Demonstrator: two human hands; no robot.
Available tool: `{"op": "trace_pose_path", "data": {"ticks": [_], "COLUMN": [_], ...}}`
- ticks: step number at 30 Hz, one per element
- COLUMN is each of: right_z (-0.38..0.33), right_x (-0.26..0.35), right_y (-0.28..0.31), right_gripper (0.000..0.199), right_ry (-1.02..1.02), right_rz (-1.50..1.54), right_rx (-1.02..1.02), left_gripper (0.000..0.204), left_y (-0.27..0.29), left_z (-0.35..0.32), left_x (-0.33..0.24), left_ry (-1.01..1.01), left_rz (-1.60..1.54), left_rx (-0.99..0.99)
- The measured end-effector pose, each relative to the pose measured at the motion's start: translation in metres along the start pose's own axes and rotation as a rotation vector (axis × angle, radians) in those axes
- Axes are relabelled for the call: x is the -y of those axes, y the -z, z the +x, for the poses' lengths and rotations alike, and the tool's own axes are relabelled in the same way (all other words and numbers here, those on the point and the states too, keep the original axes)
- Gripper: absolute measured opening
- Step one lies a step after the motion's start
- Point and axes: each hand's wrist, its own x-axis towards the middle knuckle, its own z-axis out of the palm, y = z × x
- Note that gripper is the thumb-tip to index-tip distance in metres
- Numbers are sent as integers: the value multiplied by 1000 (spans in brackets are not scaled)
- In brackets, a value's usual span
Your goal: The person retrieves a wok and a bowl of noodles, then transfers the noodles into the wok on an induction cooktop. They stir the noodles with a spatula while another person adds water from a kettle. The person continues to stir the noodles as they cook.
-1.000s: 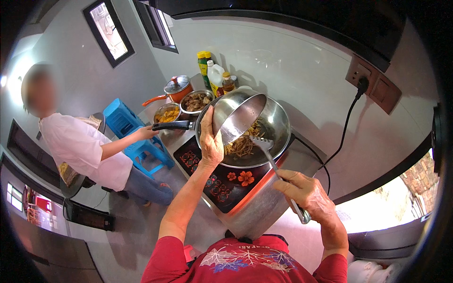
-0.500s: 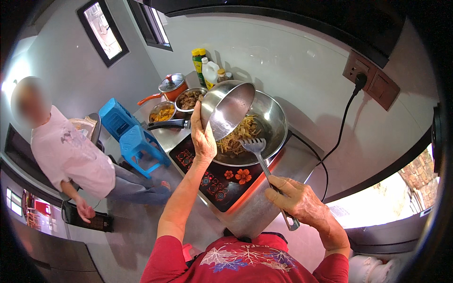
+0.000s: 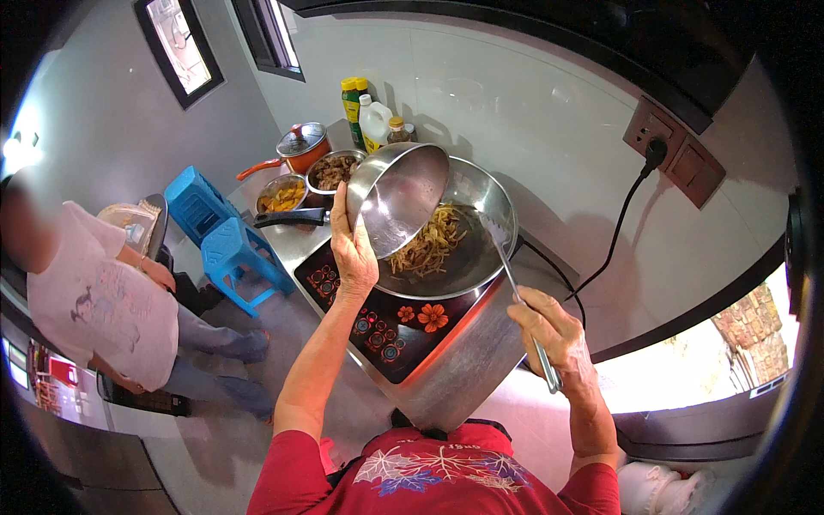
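Observation:
My left hand (image 3: 352, 257) grips a round steel bowl (image 3: 399, 193) by its side, tilted with its open mouth facing right. The bowl is held over the left part of a wide steel wok (image 3: 491, 193), and its inside looks bare. Pale shredded food strips (image 3: 433, 245) lie in the wok's middle and left. My right hand (image 3: 554, 330) is closed round the handle of a metal slotted spatula (image 3: 512, 279), whose head is at the wok's right inner wall, apart from the strips. Beneath the wok is a black cooktop (image 3: 369, 330); the wok's black handle (image 3: 292, 217) points left.
Behind the wok handle stand a bowl of orange pieces (image 3: 283, 196), a bowl of brown food (image 3: 330, 172), a lidded orange pot (image 3: 302, 150) and several bottles (image 3: 375, 122). A black cord (image 3: 616, 239) hangs at right. Blue stools (image 3: 232, 253) and another person (image 3: 112, 296) are at left.
The spatula head has moved away from the strips to the wok's right wall. My left hand still holds the tilted bowl. The other person has shifted left, turning.

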Motion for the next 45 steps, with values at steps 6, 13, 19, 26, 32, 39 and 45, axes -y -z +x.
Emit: {"op": "trace_pose_path", "data": {"ticks": [6, 13, 19, 26, 32, 39, 45], "right_z": [20, 21, 9, -1, 1, 16, 12], "right_x": [-14, 6, 7, 9, 11, -8, -16], "right_y": [-25, -30, -20, -26, -22, -18, -32], "right_gripper": [38, 32, 35, 35, 36, 36, 35], "right_ry": [-60, 168, 107, 127, 79, 13, 96], "right_rz": [57, -104, -9, 83, 124, 69, 194], "right_rx": [-80, 175, 95, 180, 226, 10, 4], "left_gripper": [44, 45, 45, 45, 47, 46, 46], "left_y": [2, 0, 2, -7, -1, 30, 100], "left_z": [0, 0, 1, 1, -1, -18, -17], "left_x": [-7, 1, 0, 0, -1, 7, -46], "left_ry": [-24, -131, -173, -14, 84, 189, 767], "left_rz": [-21, 112, 196, 82, -26, 129, -617], "left_rx": [-5, 64, 64, -149, -254, -267, -547]}}
